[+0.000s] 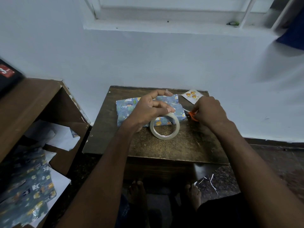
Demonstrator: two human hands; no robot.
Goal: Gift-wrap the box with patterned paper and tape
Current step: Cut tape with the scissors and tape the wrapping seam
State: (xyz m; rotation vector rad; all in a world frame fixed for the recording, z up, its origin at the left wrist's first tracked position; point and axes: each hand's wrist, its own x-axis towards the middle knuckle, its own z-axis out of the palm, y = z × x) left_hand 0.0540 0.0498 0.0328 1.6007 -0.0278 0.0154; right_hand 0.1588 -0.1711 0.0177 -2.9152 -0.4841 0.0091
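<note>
Head view looked down on a pale blue wall (148,60) behind a small counter (164,145) of dark, worn, speckled wood, square-edged and scuffed. To the left stood a brown wooden shelf (32,99) with chipped edging, and below it lay loose sheets of patterned paper (28,191), blue with small animal prints, mixed with white sheets.

On the far half of the counter lay the box (125,111), flat and rectangular, already covered in the same blue animal-print paper, its folds creased and a little crumpled. The left hand (148,111) hovered over the middle of the box, thumb and fingers curled into an open C; whether it held anything could not be told. A roll of clear tape (164,127), a glossy ring, stood tilted against the near edge of the box, just beneath the left fingers.

The right hand (209,111) was off the right end of the box, fingers curled round orange-handled scissors (191,115), whose blades pointed toward the box. Beyond that hand, at the counter's far right corner, lay a small white card (191,95) printed with orange round shapes.
</note>
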